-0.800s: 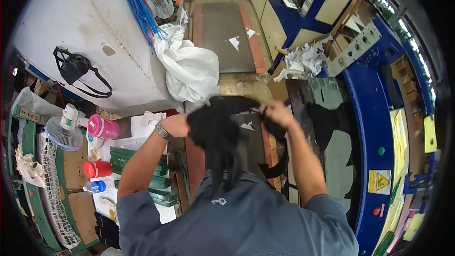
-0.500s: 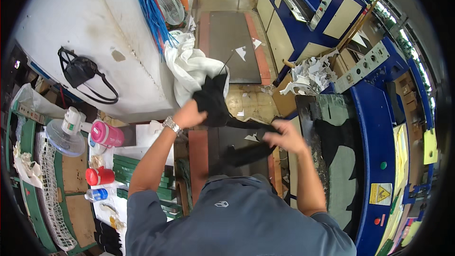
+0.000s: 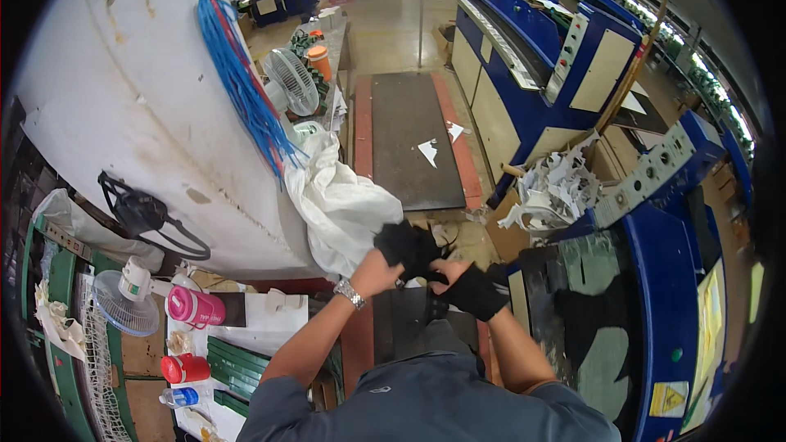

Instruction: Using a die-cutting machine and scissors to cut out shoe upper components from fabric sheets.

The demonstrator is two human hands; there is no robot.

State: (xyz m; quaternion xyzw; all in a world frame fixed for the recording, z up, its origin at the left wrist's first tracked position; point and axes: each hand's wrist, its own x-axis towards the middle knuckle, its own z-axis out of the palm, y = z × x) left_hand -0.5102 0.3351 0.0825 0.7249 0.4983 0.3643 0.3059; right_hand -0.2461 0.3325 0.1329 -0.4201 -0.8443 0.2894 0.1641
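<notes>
My left hand (image 3: 381,275), with a metal wristwatch (image 3: 350,294) on its wrist, is closed on a bunch of black material (image 3: 405,245) that looks like cut cloth. Close beside it, my right hand (image 3: 452,272) has its fingers bent inward at the bunch. A black cloth piece (image 3: 481,293) lies over the back of that hand and its wrist. The fingertips of both hands are partly hidden by the dark material. Just past my left hand a large white sack (image 3: 348,209) slumps against the white wall.
To the right stands a blue machine (image 3: 655,278), its bed carrying black and greenish sheet material (image 3: 602,295). A box of white scraps (image 3: 557,192) sits beyond it. On my left are a pink jug (image 3: 195,306), a red jar (image 3: 185,368) and a fan (image 3: 124,303). A dark mat (image 3: 413,139) lies ahead.
My hands have come together, and the black material stretched between them is now bunched up. One piece now covers the back of my right hand. The view has tilted upward.
</notes>
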